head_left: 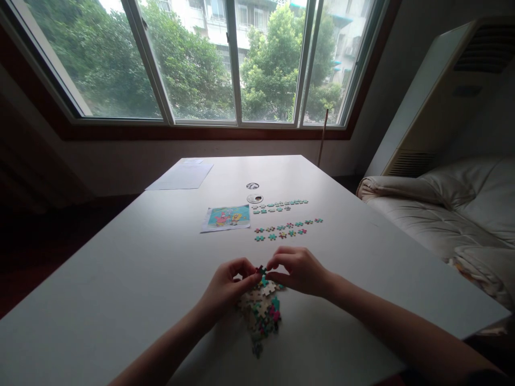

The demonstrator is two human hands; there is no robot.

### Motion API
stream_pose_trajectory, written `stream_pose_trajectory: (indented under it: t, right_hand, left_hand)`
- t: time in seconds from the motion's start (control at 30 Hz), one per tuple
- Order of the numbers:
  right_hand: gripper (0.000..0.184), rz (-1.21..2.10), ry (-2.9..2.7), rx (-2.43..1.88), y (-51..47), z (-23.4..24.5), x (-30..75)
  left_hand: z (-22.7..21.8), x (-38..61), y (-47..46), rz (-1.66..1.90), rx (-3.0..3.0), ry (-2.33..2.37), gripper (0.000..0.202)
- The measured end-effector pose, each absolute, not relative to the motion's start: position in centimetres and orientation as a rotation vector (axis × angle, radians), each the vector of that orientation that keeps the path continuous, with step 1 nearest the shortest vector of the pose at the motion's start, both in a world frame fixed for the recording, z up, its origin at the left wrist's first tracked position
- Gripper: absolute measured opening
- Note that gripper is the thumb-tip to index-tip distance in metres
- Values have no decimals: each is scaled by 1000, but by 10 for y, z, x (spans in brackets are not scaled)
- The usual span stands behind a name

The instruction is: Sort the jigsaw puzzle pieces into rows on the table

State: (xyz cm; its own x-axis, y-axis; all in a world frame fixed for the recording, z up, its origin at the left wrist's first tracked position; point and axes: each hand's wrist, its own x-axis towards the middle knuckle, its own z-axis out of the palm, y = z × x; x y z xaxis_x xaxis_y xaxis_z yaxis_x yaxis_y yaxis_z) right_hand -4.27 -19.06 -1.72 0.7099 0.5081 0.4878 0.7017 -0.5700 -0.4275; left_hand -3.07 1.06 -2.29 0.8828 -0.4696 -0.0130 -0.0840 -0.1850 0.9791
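A small dark jigsaw piece (261,271) is pinched between the thumb and fingers of my left hand (234,281). My right hand (298,269) hovers close by on the other side, thumb and forefinger curved apart near the piece's right edge; whether they touch it I cannot make out. Below both hands lies a loose pile of jigsaw pieces (263,313), some showing pale backs, others teal, pink and green. Farther off, several pieces stand in rows (281,228), with more rows (279,205) behind them. Left of these lies a printed cartoon picture (228,216).
Two small round items (255,198) lie beyond the picture. A white sheet of paper (179,176) rests at the far left of the white table (140,257). A pale sofa (426,214) stands to the right, and a window (201,64) is behind the table.
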Motion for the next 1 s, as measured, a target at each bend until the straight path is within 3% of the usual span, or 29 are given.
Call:
stream_pose_trajectory:
  t: [0.77, 1.0]
  right_hand:
    - [11, -707, -1023, -2327, -190, -16, -43]
    - [14, -871, -873, -2382, -217, -10, -23]
  left_hand:
    - [-22, -31, 11, -437, 1740, -445, 21]
    - [-21, -21, 24, -93, 2169, -665, 15]
